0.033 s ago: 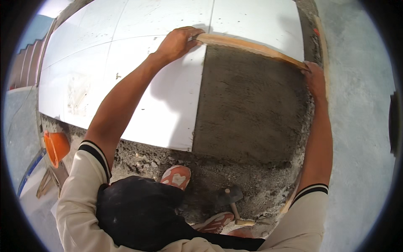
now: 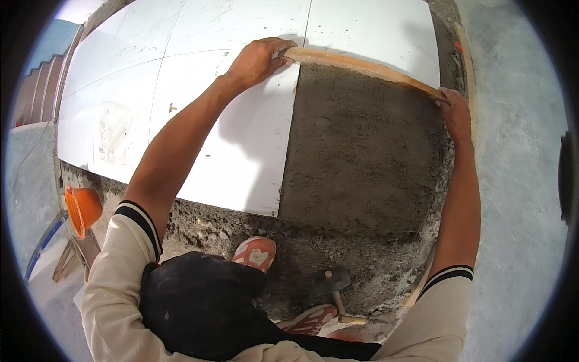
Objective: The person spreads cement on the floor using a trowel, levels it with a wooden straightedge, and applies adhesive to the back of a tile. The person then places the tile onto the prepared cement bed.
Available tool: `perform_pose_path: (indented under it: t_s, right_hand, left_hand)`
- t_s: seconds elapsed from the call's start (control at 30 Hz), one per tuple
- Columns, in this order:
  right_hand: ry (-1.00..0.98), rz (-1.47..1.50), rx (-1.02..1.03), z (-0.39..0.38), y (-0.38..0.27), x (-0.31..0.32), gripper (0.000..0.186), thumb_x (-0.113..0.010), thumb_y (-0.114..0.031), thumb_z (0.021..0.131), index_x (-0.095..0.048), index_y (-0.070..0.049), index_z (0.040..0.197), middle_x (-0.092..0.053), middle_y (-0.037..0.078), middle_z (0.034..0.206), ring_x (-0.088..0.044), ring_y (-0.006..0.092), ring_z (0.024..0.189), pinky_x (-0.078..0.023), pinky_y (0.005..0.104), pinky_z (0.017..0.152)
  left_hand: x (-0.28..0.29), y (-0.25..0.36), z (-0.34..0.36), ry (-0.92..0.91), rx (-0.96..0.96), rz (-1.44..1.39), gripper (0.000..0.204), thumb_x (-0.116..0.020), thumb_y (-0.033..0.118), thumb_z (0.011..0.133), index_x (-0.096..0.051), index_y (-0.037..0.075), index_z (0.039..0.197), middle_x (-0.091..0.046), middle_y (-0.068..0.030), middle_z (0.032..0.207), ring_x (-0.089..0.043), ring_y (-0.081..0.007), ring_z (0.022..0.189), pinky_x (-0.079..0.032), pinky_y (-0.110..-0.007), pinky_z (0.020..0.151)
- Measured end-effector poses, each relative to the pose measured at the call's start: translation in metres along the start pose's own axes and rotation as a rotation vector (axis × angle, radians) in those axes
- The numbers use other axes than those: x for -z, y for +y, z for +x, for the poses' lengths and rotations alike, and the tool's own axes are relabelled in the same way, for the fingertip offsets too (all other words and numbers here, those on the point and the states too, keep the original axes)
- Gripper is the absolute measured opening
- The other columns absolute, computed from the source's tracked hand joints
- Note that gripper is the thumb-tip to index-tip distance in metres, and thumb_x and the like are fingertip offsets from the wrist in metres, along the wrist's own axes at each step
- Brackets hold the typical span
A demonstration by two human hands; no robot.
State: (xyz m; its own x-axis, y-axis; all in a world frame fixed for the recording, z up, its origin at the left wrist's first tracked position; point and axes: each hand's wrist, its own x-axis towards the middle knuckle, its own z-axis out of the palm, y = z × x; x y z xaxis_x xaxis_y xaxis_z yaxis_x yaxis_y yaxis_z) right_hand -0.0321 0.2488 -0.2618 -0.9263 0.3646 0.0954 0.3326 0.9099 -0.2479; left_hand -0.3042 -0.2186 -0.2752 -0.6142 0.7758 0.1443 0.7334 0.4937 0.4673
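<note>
A long wooden straightedge [image 2: 368, 67] lies across the far edge of a grey, roughly rectangular mortar bed [image 2: 362, 151]. My left hand [image 2: 259, 60] grips its left end, over the white tile [image 2: 241, 139] that borders the bed on the left. At the other end, my right hand [image 2: 456, 114] is closed on the straightedge beside the bed's far right corner. Both arms are stretched forward. The mortar surface looks fairly level, with small ragged marks. Another white tile [image 2: 371, 30] lies just beyond the straightedge.
Near my feet lie a trowel [image 2: 332, 282] and a second wooden-handled tool [image 2: 356, 320] on rough gravelly ground [image 2: 205, 226]. An orange bucket [image 2: 84, 210] stands at the left, close to the tile edge. A pale concrete surface [image 2: 518, 181] runs along the right.
</note>
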Motion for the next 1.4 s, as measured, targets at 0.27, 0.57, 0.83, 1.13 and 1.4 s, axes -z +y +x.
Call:
perform_pose_path:
  t_s: [0.27,0.57,0.83,1.13,1.4]
  right_hand:
    - [-0.026,-0.079,0.058,0.007,-0.018,0.003,0.037,-0.079,-0.016,0.091,-0.073,-0.008,0.127,-0.07,0.011,0.128,-0.061,0.035,0.124,-0.048,0.0464,0.107]
    - [-0.033,-0.108,0.135,-0.055,-0.029,0.015,0.036,-0.077,-0.016,0.092,-0.073,-0.011,0.127,-0.07,0.013,0.126,-0.062,0.0355,0.122,-0.05,0.0466,0.106]
    - [-0.011,-0.091,0.118,0.002,-0.021,-0.002,0.036,-0.075,-0.016,0.094,-0.071,-0.007,0.129,-0.069,0.014,0.126,-0.061,0.0371,0.123,-0.049,0.0475,0.105]
    - [-0.094,-0.106,0.093,-0.068,-0.033,0.011,0.037,-0.075,-0.016,0.093,-0.071,-0.006,0.129,-0.07,0.014,0.121,-0.062,0.037,0.12,-0.049,0.0483,0.104]
    - [-0.062,-0.1,0.126,-0.148,-0.047,0.018,0.037,-0.077,-0.003,0.09,-0.071,-0.008,0.126,-0.068,0.014,0.122,-0.062,0.037,0.117,-0.051,0.0468,0.099]
  left_hand:
    - [0.013,-0.013,-0.002,-0.001,0.035,0.034,0.04,-0.075,0.017,0.099,-0.07,0.011,0.138,-0.074,-0.0109,0.131,-0.077,-0.0275,0.099,-0.065,-0.042,0.089]
    - [0.017,0.001,-0.053,-0.058,-0.068,-0.016,0.042,-0.078,0.017,0.096,-0.069,0.007,0.135,-0.074,-0.0142,0.129,-0.076,-0.0295,0.097,-0.064,-0.041,0.087]
    - [0.009,-0.021,-0.002,0.009,-0.036,0.065,0.041,-0.076,0.023,0.098,-0.069,0.005,0.135,-0.075,-0.0142,0.126,-0.076,-0.0329,0.102,-0.062,-0.042,0.09]
    - [0.013,0.009,-0.064,-0.03,-0.085,0.06,0.041,-0.076,0.024,0.097,-0.071,0.004,0.133,-0.075,-0.0162,0.127,-0.075,-0.0355,0.108,-0.062,-0.045,0.095]
    - [0.01,0.032,-0.118,-0.026,-0.131,0.092,0.035,-0.078,0.013,0.094,-0.074,0.006,0.128,-0.076,-0.0145,0.128,-0.077,-0.0316,0.108,-0.067,-0.042,0.094]
